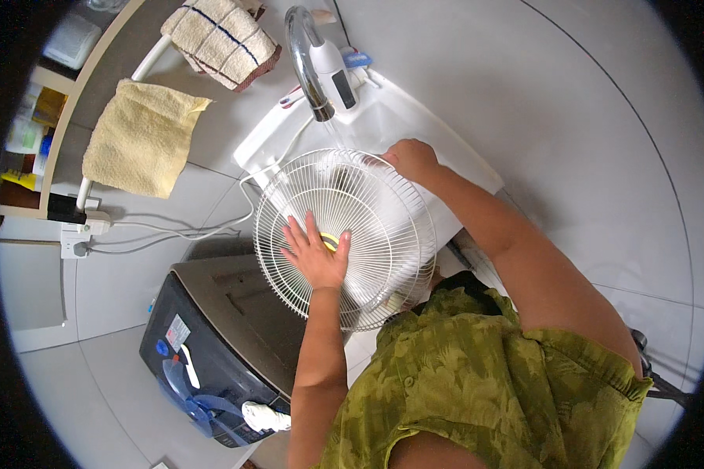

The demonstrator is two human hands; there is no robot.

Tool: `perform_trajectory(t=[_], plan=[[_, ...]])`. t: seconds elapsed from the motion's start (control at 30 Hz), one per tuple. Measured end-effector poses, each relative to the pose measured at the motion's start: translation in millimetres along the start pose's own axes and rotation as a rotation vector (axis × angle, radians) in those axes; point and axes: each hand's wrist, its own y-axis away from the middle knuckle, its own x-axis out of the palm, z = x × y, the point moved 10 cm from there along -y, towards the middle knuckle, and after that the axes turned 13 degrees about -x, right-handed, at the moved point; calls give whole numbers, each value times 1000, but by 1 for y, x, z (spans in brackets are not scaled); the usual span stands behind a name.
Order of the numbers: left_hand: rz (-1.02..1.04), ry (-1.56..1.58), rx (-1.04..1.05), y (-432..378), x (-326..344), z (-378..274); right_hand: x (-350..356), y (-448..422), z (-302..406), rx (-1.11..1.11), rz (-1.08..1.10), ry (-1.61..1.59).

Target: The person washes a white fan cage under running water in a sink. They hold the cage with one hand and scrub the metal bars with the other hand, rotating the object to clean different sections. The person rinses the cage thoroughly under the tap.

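Note:
A round white wire fan grille (375, 234) with a yellow-ringed centre is held over the front of the white washbasin (440, 126). My right hand (413, 161) is closed around its far right rim. My left hand (320, 252) lies against the wires beside the centre, fingers spread, partly covering the yellow ring. Above the grille's far edge, water runs from the curved chrome spout of the faucet (305, 64). Its white body with a dark panel stands on the basin's back. The grille hides much of the bowl.
A washing machine (211, 316) stands at the left, with blue fan blades (202, 404) and a white cloth (264, 417) on it. A cord (229, 220) runs from the wall socket toward the faucet. Towels (146, 138) hang on a white rail beside a shelf.

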Motion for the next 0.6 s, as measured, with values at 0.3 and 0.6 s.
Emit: perform_trajectory(t=[0.3, 0.6], plan=[[0, 0, 0, 4, 4, 1, -35, 38, 21, 37, -354, -318], [-10, 25, -6, 3, 6, 3, -37, 29, 37, -100, -253, -173]])
